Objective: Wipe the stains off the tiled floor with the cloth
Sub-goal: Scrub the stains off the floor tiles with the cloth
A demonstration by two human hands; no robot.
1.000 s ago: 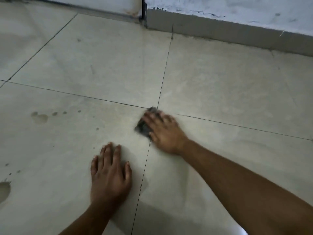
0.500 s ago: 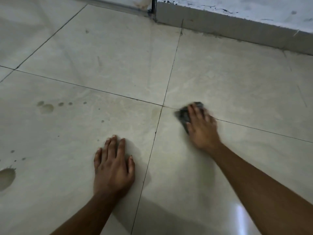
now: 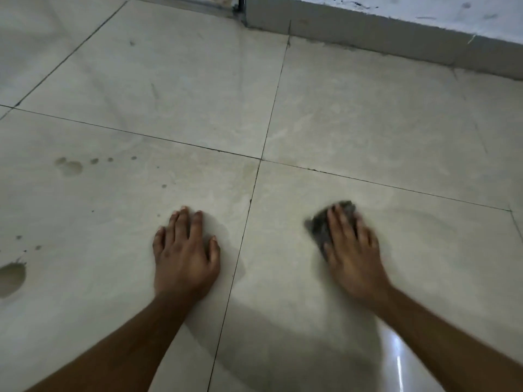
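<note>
I see my right hand (image 3: 353, 250), fingers flat on the cloth (image 3: 321, 229), has slid right from the tile joint, while the open left hand (image 3: 185, 258) stays planted, stains (image 3: 69, 166) far left unwiped.

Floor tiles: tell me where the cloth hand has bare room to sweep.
Bare tile lies beyond the right hand and cloth, up to the skirting. Leftward is crowded: the left hand rests flat past the grout line, with stains beyond it.
</note>
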